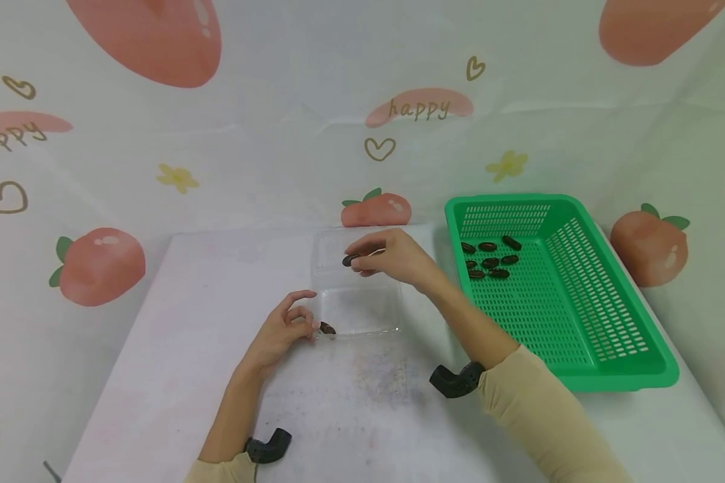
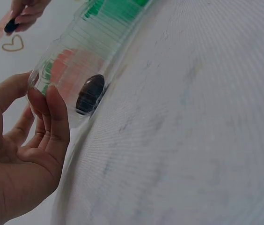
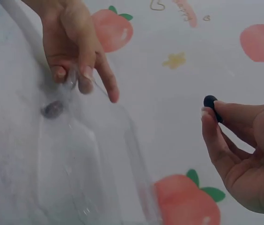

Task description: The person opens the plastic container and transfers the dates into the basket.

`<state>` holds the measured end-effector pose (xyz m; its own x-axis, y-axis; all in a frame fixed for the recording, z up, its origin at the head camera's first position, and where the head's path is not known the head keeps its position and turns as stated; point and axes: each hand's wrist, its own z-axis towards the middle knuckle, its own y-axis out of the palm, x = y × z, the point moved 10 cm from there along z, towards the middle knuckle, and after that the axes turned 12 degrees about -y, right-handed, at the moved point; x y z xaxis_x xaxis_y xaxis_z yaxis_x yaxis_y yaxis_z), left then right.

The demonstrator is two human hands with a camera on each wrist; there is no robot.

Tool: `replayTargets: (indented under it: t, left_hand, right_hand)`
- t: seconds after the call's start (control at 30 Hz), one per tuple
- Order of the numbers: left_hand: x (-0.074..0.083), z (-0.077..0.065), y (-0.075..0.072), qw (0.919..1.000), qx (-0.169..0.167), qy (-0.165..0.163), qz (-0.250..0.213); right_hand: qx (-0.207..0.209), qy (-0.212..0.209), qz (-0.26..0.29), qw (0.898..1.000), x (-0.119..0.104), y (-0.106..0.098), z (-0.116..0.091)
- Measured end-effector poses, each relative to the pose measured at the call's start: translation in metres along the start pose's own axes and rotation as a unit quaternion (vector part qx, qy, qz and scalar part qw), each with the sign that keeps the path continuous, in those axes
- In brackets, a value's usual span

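A clear plastic clamshell box [image 1: 360, 310] lies opened on the table, its lid [image 1: 329, 251] folded back behind it. My left hand [image 1: 286, 327] pinches the box's left side wall between thumb and fingers. Inside, in the near left corner, rests one glossy dark brown oval piece [image 2: 91, 94] that looks like a date. Above the lid, my right hand [image 1: 394, 257] pinches a second dark oval piece [image 3: 211, 104] between thumb and fingertips. In the right wrist view that piece is held off to the right of the box.
To the right stands a green slotted plastic basket [image 1: 619, 302], with several similar dark oval pieces [image 1: 490, 263] gathered at its far left. A white table [image 1: 217, 282] lies under everything. Behind it hangs a pale cloth [image 1: 266, 161] printed with fruit and hearts.
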<state>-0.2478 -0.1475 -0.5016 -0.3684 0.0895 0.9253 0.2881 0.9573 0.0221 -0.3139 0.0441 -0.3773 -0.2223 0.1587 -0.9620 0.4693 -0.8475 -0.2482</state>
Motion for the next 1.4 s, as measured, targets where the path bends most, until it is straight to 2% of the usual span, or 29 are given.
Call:
replayTargets:
  t: [0.17, 0.5, 0.7, 0.93, 1.23, 1.4]
  left_hand:
    - [-0.001, 0.000, -0.001, 1.0000, 0.005, -0.002, -0.002]
    - [-0.001, 0.000, -0.002, 1.0000, 0.003, 0.002, -0.003]
    - [-0.001, 0.000, -0.002, 1.0000, 0.003, 0.003, -0.002]
    - [-0.002, 0.000, -0.002, 1.0000, 0.007, 0.001, -0.007]
    - [-0.003, 0.000, -0.002, 1.0000, 0.004, 0.003, -0.006]
    - [-0.004, 0.001, -0.002, 1.0000, 0.001, 0.005, -0.002]
  right_hand:
    - [0.012, -0.008, 0.002, 1.000, -0.002, -0.025, -0.008]
    - [0.057, 0.018, 0.001, 0.998, 0.006, -0.091, -0.036]
    - [0.081, 0.038, -0.032, 0.995, 0.014, -0.126, -0.054]
    - [0.098, 0.058, -0.044, 0.992, 0.026, -0.157, -0.073]
    - [0.096, 0.073, -0.078, 0.990, 0.052, -0.191, -0.092]
    - [0.098, 0.092, -0.065, 0.989, 0.069, -0.205, -0.104]
